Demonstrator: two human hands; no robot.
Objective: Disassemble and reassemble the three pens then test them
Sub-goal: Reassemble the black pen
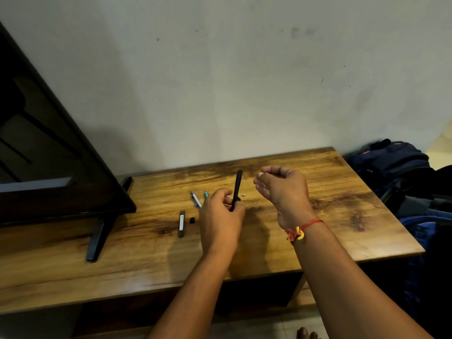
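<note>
Furthest to the left of the fingers, a dark flat television stood on its black foot on the brown wooden worktop. Nearer the left hand's fingers lay a dark grey pen barrel with a white label, and just beside it a small black cap piece. Beyond those, close to the left of the knuckles, a white and silver pen and a teal pen lay side by side, partly hidden by the hand. The left hand had its fingers curled round the lower end of a slim black pen body, which stood nearly upright above the worktop. Just right of it a tiny white piece lay on the wood. The right hand hung in the air, apart from the pen, its fingers curled with thumb and forefinger tips near each other; whether they pinched anything I could not tell. A red and yellow thread band circled that wrist. Far right of the fingers sat dark blue bags.
</note>
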